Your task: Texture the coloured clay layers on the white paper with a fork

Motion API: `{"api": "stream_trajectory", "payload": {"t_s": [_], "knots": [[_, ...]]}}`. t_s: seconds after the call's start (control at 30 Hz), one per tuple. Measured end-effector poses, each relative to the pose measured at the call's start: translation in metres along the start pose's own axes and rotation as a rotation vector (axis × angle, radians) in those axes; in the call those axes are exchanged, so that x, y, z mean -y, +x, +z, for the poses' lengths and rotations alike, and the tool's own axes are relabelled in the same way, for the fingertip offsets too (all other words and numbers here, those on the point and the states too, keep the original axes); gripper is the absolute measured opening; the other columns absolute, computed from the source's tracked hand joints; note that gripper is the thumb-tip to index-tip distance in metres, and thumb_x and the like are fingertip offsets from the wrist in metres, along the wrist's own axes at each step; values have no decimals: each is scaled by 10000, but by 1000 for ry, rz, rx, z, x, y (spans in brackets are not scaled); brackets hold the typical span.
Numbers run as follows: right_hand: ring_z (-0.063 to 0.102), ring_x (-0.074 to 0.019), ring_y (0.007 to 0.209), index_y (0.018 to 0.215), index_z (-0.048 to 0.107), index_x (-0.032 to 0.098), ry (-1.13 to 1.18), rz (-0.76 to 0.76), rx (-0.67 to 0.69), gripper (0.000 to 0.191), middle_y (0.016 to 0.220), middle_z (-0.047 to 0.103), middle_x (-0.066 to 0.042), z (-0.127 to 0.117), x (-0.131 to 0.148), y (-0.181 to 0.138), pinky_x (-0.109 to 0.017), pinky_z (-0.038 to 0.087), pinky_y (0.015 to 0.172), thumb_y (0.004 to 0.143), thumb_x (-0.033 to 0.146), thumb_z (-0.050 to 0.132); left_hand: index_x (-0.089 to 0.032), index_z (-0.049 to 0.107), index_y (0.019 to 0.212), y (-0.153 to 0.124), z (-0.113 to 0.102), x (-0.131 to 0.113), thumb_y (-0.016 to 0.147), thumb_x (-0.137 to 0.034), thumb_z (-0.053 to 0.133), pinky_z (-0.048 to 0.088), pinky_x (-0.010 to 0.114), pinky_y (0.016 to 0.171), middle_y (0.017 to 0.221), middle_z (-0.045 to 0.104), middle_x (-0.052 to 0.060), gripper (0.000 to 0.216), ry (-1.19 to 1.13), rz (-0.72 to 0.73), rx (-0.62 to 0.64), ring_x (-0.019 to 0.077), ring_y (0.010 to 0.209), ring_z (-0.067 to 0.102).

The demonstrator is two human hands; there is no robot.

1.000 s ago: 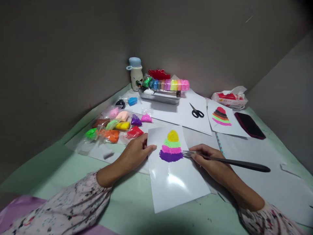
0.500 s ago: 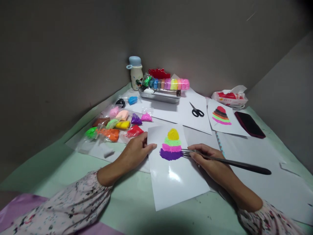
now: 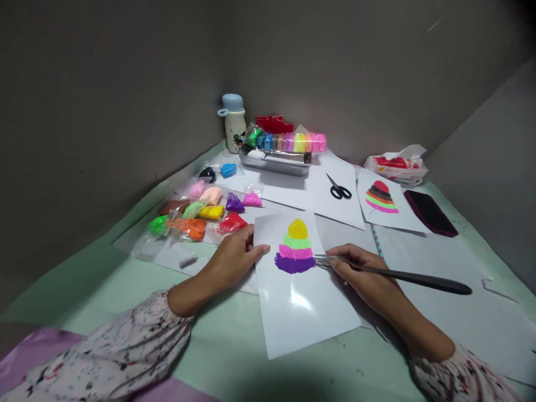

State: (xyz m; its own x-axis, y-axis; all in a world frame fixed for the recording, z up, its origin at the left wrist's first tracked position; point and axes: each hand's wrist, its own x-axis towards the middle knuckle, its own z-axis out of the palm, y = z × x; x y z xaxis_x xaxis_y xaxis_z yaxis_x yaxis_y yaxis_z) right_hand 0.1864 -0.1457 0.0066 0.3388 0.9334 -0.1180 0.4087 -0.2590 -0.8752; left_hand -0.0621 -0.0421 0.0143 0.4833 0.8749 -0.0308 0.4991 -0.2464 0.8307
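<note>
A white sheet of paper (image 3: 312, 321) lies in front of me with a layered clay shape on it: yellow at the top, then light green, pink and a wide purple layer (image 3: 295, 263) at the bottom. My left hand (image 3: 234, 254) pinches the sheet's left edge, thumb on top and the other fingers partly hidden. Between the thumb and fingers of my right hand (image 3: 360, 268) is a metal fork (image 3: 412, 277) with a dark handle pointing right. The fork's tines meet the right end of the purple clay.
Bags of coloured clay (image 3: 211, 212) lie at the left. Behind stand a bottle (image 3: 235, 125) and a metal tray (image 3: 274, 164) topped by a wrapped clay row (image 3: 288, 142). Scissors (image 3: 340, 191), a second clay picture (image 3: 404, 218), a phone (image 3: 431, 213) and a tissue pack (image 3: 396, 167) sit at the right.
The fork and my right hand have shifted slightly right, and the purple layer's right end reaches a little further. My left hand keeps its place on the sheet. The whole view has moved slightly.
</note>
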Motion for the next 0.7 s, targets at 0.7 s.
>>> {"api": "stream_trajectory", "payload": {"t_s": [0.7], "knots": [[393,-85,442,1050,683,204,179,183,152,362,483,506,46,2,16,-12,-208,263,419,773,436,665,-175,515,878,-2,3,0,845,-385,525,375,277,561,697,544,-16,213,-34,11,38,139,618,527]]}}
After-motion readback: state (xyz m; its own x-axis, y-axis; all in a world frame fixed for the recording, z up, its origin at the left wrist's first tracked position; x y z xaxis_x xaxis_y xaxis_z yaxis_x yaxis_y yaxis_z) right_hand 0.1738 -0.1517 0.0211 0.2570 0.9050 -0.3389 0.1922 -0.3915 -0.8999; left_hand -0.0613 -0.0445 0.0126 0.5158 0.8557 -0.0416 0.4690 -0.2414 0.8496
